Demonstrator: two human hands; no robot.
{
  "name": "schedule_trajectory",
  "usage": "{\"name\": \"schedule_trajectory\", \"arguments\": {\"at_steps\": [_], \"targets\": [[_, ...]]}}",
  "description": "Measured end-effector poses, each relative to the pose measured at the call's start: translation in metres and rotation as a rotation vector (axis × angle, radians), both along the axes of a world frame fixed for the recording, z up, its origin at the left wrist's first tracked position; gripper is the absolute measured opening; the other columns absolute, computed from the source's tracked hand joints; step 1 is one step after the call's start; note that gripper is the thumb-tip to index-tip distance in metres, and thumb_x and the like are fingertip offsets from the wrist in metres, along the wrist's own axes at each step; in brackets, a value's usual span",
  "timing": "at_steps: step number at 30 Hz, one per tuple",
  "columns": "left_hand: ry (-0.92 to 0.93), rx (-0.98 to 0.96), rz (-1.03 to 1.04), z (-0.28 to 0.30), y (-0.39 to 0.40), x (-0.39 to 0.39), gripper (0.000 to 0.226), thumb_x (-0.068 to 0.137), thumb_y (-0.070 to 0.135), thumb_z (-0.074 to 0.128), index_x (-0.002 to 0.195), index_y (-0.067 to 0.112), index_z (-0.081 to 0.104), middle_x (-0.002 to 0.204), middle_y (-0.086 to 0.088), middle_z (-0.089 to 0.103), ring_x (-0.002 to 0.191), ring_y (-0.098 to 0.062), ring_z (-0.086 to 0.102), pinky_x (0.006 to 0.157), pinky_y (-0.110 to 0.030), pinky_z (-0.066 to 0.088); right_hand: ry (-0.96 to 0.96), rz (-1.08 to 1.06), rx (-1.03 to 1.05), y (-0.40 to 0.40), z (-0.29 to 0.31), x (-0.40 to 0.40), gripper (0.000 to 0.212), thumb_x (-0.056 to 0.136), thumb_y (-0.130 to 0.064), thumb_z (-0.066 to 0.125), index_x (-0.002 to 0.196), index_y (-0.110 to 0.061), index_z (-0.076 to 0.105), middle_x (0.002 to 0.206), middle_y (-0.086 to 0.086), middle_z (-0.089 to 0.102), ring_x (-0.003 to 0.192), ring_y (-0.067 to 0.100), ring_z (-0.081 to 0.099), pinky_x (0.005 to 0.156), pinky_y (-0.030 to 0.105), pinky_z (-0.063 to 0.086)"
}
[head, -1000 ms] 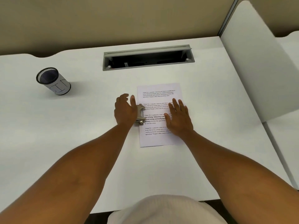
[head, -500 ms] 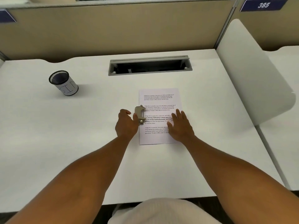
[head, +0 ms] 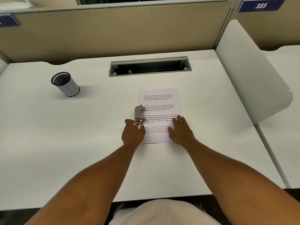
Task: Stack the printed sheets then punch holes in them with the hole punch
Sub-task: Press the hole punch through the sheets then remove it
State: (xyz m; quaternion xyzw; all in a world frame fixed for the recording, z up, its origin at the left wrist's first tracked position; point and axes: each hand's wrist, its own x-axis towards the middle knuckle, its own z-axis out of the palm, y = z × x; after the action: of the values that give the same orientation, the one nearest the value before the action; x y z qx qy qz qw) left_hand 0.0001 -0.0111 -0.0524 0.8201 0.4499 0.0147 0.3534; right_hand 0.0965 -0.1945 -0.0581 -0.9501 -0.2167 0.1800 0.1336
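A stack of printed sheets (head: 162, 103) lies flat in the middle of the white desk (head: 81, 143). A grey metal hole punch (head: 139, 113) sits over the stack's left edge, lengthwise along it. My left hand (head: 133, 134) is at the punch's near end, with curled forefinger and thumb on either side of it. My right hand (head: 180, 130) lies flat on the lower right part of the sheets, fingers spread and straight. The lower corners of the stack are hidden under both hands.
A black mesh pen cup (head: 65, 84) with a white label stands at the left rear. An open grey cable tray (head: 150, 66) is sunk into the desk behind the sheets. A white divider panel (head: 253, 75) rises along the right side, and a beige partition closes the back.
My left hand has slid back from alongside the punch to its near end, uncovering most of it. The right hand stays flat on the sheets. The camera has tilted up.
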Motion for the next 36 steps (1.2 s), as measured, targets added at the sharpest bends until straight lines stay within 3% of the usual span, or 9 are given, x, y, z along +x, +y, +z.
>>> {"name": "schedule_trajectory", "arguments": {"at_steps": [12, 16, 20, 23, 31, 36], "targets": [[-0.028, -0.218, 0.119, -0.001, -0.018, 0.011, 0.052, 0.081, 0.032, 0.069, 0.123, 0.016, 0.043, 0.115, -0.003, 0.064, 0.107, -0.027, 0.063, 0.090, -0.035, 0.049, -0.014, -0.021, -0.038, -0.013, 0.004, -0.001, 0.059, 0.098, -0.039, 0.040, 0.147, -0.008, 0.028, 0.161, 0.012, 0.011, 0.149, 0.026, 0.007, 0.117, 0.043, 0.025], [-0.082, -0.378, 0.192, -0.004, -0.022, 0.018, 0.055, 0.078, 0.029, 0.073, 0.126, 0.011, 0.053, 0.119, -0.004, 0.066, 0.107, -0.027, 0.065, 0.093, -0.032, 0.051, -0.026, -0.037, -0.042, -0.018, 0.005, -0.001, 0.059, 0.097, -0.039, 0.041, 0.145, -0.007, 0.030, 0.161, 0.013, 0.013, 0.149, 0.027, 0.008, 0.117, 0.044, 0.024], [-0.096, -0.509, 0.152, -0.007, -0.026, 0.027, 0.037, 0.083, 0.029, 0.071, 0.117, 0.015, 0.070, 0.120, -0.005, 0.071, 0.106, -0.028, 0.067, 0.098, -0.041, 0.053, -0.031, -0.058, -0.050, -0.022, 0.006, 0.001, 0.057, 0.097, -0.038, 0.041, 0.144, -0.006, 0.032, 0.160, 0.013, 0.016, 0.148, 0.027, 0.012, 0.118, 0.044, 0.023], [-0.098, -0.521, 0.103, -0.005, -0.032, 0.033, 0.031, 0.090, 0.030, 0.067, 0.118, 0.017, 0.068, 0.121, -0.004, 0.070, 0.107, -0.027, 0.067, 0.098, -0.043, 0.053, -0.050, -0.073, -0.060, -0.024, 0.007, 0.003, 0.056, 0.097, -0.037, 0.041, 0.143, -0.005, 0.034, 0.158, 0.013, 0.021, 0.146, 0.028, 0.017, 0.117, 0.044, 0.024], [-0.213, -0.491, -0.037, 0.010, -0.034, 0.044, 0.035, 0.098, 0.019, 0.056, 0.133, 0.015, 0.055, 0.133, -0.005, 0.062, 0.116, -0.026, 0.061, 0.102, -0.043, 0.049, -0.020, -0.300, 0.177, -0.029, 0.014, 0.016, 0.053, 0.094, -0.035, 0.049, 0.137, -0.005, 0.039, 0.143, 0.012, 0.041, 0.131, 0.031, 0.039, 0.100, 0.044, 0.041], [-0.275, -0.467, -0.109, 0.024, -0.025, 0.049, 0.036, 0.099, 0.017, 0.054, 0.134, 0.013, 0.052, 0.134, -0.007, 0.060, 0.116, -0.028, 0.061, 0.102, -0.047, 0.050, 0.021, -0.493, 0.343, -0.025, 0.023, 0.034, 0.058, 0.093, -0.035, 0.053, 0.141, -0.005, 0.037, 0.144, 0.015, 0.042, 0.132, 0.032, 0.041, 0.105, 0.043, 0.038]]}}
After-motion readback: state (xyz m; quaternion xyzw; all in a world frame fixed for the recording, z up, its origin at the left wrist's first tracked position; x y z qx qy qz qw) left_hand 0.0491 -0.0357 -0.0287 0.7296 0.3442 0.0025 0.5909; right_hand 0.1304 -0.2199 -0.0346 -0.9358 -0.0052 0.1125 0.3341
